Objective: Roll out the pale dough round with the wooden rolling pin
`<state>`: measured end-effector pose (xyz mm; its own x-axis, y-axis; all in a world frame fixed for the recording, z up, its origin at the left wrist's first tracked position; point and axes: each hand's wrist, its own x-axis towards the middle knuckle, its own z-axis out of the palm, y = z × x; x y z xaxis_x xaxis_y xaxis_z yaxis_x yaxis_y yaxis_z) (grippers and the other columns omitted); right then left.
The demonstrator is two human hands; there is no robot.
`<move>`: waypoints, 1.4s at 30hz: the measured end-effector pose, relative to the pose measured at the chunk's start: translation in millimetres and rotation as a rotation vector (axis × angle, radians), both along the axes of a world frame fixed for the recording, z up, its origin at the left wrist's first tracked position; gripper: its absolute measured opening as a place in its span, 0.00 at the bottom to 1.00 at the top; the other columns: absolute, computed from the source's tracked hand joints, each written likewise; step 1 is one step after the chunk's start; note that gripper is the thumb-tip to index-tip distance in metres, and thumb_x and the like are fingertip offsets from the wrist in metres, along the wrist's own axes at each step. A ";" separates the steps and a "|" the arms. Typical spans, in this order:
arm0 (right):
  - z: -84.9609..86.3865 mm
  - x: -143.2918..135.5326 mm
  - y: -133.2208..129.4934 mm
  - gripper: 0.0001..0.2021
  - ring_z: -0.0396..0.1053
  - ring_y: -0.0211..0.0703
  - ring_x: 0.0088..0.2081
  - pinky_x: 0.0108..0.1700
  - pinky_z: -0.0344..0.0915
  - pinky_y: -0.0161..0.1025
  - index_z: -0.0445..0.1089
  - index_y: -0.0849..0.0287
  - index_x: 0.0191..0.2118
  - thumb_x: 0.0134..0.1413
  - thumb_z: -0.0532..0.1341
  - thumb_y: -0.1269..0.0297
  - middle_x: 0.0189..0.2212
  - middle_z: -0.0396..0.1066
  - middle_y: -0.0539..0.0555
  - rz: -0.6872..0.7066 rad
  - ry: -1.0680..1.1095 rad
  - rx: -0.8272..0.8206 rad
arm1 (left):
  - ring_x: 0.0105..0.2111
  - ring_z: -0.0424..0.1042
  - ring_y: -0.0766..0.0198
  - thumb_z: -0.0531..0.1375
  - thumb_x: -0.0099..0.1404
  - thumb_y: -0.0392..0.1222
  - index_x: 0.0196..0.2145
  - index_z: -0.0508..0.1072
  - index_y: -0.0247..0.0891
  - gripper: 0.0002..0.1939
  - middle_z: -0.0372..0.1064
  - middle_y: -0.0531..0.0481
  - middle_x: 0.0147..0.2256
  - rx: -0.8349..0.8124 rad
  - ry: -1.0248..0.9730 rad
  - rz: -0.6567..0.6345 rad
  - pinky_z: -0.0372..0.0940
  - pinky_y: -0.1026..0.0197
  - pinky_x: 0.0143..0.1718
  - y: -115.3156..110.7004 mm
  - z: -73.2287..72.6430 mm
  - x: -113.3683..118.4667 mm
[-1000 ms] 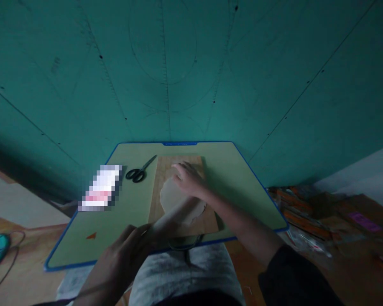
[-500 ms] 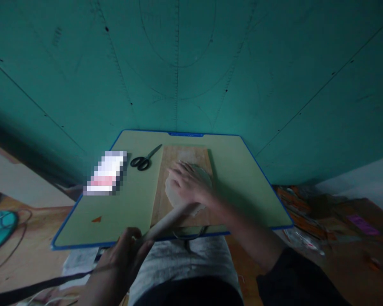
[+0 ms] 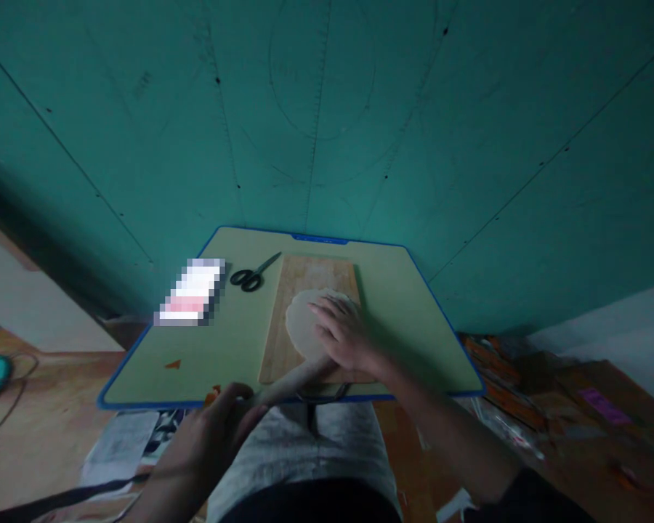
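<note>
A round, flat sheet of pale dough (image 3: 302, 323) lies on a wooden board (image 3: 316, 270). My right hand (image 3: 342, 330) rests palm down over the right part of the dough, its fingers spread and pointing up and left. My left hand (image 3: 232, 414) is wrapped round the near left end of a light rolling pin (image 3: 291, 381). The pin slants up to the right over the board's near edge, and its far end reaches under or beside the heel of my right hand.
Black-handled scissors (image 3: 253, 276) lie left of the board on the blue-edged table (image 3: 414, 319). A blurred-out phone-like object (image 3: 193, 290) sits at the table's left edge. Small orange scraps (image 3: 173, 364) lie near the front left. A green wall (image 3: 327, 109) rises behind.
My right hand has shifted right and nearer on the dough, uncovering its left and far parts. The left hand still grips the rolling pin. The camera view has shifted slightly.
</note>
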<state>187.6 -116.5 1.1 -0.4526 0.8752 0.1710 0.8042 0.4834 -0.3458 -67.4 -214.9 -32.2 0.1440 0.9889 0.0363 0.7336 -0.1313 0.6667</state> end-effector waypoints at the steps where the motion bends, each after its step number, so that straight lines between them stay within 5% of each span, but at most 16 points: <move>1: -0.3 1.0 9.0 0.22 0.56 0.48 0.64 0.67 0.51 0.50 0.64 0.62 0.62 0.65 0.49 0.65 0.62 0.63 0.61 -0.001 0.060 -0.005 | 0.20 0.76 0.58 0.51 0.64 0.63 0.34 0.68 0.45 0.20 0.74 0.53 0.20 -0.021 -0.008 -0.001 0.62 0.63 0.21 7.0 5.3 -1.9; 8: 13.1 -11.9 75.3 0.18 0.63 0.44 0.59 0.62 0.57 0.45 0.67 0.59 0.57 0.65 0.50 0.70 0.56 0.69 0.59 -0.024 0.231 -0.011 | 0.23 0.75 0.56 0.48 0.62 0.63 0.35 0.69 0.43 0.23 0.74 0.50 0.22 -0.065 0.094 0.046 0.61 0.62 0.23 54.1 36.1 -12.3; 15: 10.7 -38.9 90.9 0.19 0.65 0.47 0.59 0.61 0.58 0.44 0.67 0.61 0.59 0.68 0.47 0.66 0.58 0.68 0.60 -0.106 -0.059 -0.099 | 0.28 0.77 0.55 0.46 0.65 0.58 0.37 0.72 0.43 0.22 0.77 0.47 0.27 -0.163 0.251 0.078 0.62 0.62 0.26 63.0 32.5 -20.1; 23: 2.8 -32.3 69.6 0.26 0.46 0.56 0.70 0.68 0.44 0.56 0.56 0.60 0.67 0.66 0.50 0.61 0.70 0.48 0.62 -0.110 -0.171 -0.074 | 0.28 0.76 0.54 0.42 0.68 0.51 0.33 0.75 0.41 0.24 0.75 0.45 0.25 -0.286 0.414 0.116 0.60 0.61 0.29 58.5 44.2 -8.7; 28: 7.0 -20.3 36.1 0.29 0.45 0.56 0.70 0.69 0.39 0.55 0.56 0.60 0.67 0.62 0.55 0.62 0.70 0.48 0.63 -0.102 -0.199 -0.043 | 0.36 0.78 0.51 0.41 0.71 0.48 0.36 0.76 0.42 0.24 0.78 0.42 0.32 -0.380 0.532 0.069 0.62 0.59 0.32 46.8 46.9 -1.5; 35: 2.0 -12.0 8.6 0.25 0.43 0.55 0.70 0.70 0.36 0.57 0.64 0.59 0.63 0.62 0.55 0.62 0.69 0.51 0.58 -0.101 -0.183 0.062 | 0.30 0.77 0.53 0.43 0.71 0.48 0.37 0.72 0.44 0.19 0.77 0.45 0.31 -0.252 0.610 -0.029 0.55 0.62 0.24 24.5 41.4 -2.8; 42: -3.7 -0.3 -18.8 0.27 0.43 0.57 0.70 0.70 0.39 0.58 0.58 0.65 0.66 0.64 0.51 0.62 0.68 0.52 0.62 -0.100 -0.141 0.105 | 0.29 0.78 0.54 0.42 0.71 0.48 0.35 0.71 0.43 0.20 0.76 0.46 0.27 -0.243 0.615 -0.070 0.51 0.62 0.22 17.3 40.2 3.0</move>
